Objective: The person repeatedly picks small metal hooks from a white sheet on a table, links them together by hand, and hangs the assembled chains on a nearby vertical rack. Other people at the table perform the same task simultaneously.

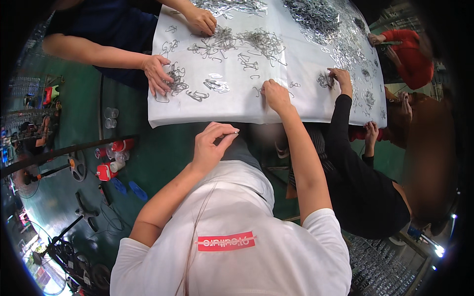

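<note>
My left hand (211, 144) is just off the table's near edge, over my lap. Its thumb and forefinger are pinched together, with a tiny dark, shiny bit at their tips that is too small to name. Over the white-covered table (232, 106), my right hand (277, 96) reaches in with its fingers curled together and pointing down. Whatever those fingers may hold is hidden. A loose wire hook (257, 92) lies just left of them, and a few more hooks (295, 85) lie to their right.
Heaps of bent metal hooks (261, 42) and a small pile of flat shiny clips (216, 85) are spread over the tabletop. A co-worker's hand (158, 75) touches a hook pile at left; another's hand (340, 80) is at right. Blue slippers (138, 191) lie on the green floor.
</note>
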{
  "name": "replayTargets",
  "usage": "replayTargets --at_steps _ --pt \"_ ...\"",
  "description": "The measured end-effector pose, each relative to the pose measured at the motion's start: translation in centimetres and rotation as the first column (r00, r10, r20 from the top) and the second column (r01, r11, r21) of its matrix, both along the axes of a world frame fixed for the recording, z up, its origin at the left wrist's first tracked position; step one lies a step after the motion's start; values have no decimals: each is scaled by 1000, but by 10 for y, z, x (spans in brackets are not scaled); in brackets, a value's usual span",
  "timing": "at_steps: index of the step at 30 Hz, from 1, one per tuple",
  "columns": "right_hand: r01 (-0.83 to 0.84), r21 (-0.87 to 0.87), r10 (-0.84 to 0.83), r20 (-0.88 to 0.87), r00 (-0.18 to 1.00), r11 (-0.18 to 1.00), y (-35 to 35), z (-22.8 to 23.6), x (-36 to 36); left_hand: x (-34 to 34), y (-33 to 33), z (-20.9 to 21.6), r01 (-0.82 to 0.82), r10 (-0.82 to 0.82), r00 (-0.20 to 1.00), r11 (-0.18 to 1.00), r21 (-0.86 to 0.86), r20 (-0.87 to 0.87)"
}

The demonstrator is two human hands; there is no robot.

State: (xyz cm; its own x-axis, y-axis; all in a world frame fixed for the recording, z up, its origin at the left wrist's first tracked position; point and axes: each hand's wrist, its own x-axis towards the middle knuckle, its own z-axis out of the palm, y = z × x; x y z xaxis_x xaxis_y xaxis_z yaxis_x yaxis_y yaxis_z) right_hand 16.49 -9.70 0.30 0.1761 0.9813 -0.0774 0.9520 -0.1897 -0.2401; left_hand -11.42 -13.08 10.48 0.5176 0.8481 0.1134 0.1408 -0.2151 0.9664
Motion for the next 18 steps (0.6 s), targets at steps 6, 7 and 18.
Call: replayTargets --at_steps 6,7,18 --pt "342 -135 -279 -864 418 930 -41 44 -41 -5 0 -1 -28 28 1000 999 32 -5" --pt "354 -187 -265 -946 186 916 -54 57 -52 -5 0 -1 -19 19 1000 1000 17 -12" --pt "441 -290 -170 -942 -290 849 -117 121 -130 5 -5 5 70 -72 997 993 91 24"
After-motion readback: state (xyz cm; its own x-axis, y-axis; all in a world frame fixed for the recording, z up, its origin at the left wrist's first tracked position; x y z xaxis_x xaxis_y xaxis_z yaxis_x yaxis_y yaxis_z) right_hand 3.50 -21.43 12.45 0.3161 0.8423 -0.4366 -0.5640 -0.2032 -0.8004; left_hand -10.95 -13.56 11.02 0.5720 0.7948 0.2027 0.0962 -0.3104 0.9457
